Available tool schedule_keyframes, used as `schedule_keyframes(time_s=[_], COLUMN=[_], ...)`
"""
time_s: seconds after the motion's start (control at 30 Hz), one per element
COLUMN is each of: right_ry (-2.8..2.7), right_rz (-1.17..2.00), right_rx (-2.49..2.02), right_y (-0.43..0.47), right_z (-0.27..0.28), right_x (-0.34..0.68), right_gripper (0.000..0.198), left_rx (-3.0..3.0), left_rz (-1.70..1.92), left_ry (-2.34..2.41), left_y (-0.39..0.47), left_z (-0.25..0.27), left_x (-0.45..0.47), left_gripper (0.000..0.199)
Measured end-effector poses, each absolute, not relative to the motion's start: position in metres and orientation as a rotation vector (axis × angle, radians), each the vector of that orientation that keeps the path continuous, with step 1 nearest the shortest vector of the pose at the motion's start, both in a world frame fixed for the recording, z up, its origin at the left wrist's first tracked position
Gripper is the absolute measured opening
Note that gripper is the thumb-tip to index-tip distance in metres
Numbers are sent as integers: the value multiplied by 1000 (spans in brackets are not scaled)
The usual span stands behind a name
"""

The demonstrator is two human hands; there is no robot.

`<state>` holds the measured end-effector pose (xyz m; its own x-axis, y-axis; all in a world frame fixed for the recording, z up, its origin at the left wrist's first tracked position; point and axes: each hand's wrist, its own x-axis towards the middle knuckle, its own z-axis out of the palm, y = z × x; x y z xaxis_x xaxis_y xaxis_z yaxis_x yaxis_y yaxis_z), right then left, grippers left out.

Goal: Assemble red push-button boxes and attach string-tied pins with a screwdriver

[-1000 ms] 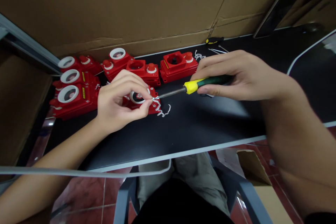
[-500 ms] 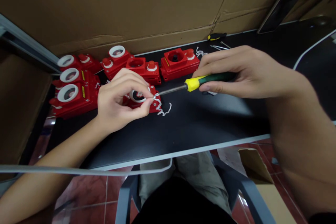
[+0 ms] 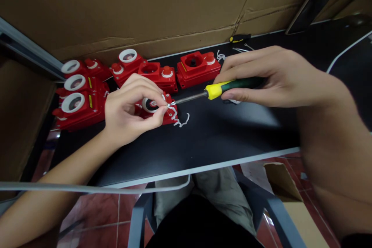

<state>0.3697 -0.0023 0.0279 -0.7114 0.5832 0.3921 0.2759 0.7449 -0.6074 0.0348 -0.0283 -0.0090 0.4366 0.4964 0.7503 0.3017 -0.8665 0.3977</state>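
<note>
Gripping a screwdriver (image 3: 214, 91) (right hand (image 3: 274, 79)).

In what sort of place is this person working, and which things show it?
Probably an assembly or repair bench: several similar red housings stand on a black tabletop, the right hand holds a yellow-and-green screwdriver, and another yellow-and-black tool lies at the back.

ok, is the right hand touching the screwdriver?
Touching. The head view shows it: the right hand grips the screwdriver by its dark green handle, thumb below, fingers above.
</note>
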Motion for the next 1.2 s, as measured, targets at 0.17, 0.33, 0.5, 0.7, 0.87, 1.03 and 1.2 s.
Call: schedule_keyframes(time_s=[0.17,0.33,0.5,0.7,0.87,1.03,1.2], right_ry=[-2363,-2398,-2410,-2458,-2482,-2376,-2410], right_rz=[730,688,662,565,358,210,175], right_rx=[-642,-645,-636,-615,-555,-663,-625], right_y=[-4,-3,-3,-2,-3,-10,-9], right_z=[31,33,32,31,30,31,30], right_x=[369,370,370,372,374,367,365], right_gripper=[16,19,17,21,17,18,18], left_rx=[2495,2500,2492,2500,2474,2442,2393], left_rz=[1418,1390,1408,1402,1405,1404,1495], left_ry=[671,751,733,697,676,739,762], left_y=[-28,-29,-28,-26,-27,-29,-26], left_z=[-9,-9,-9,-10,-11,-13,-17], left_x=[35,34,35,35,34,34,32], left_gripper=[14,14,15,14,11,12,12])
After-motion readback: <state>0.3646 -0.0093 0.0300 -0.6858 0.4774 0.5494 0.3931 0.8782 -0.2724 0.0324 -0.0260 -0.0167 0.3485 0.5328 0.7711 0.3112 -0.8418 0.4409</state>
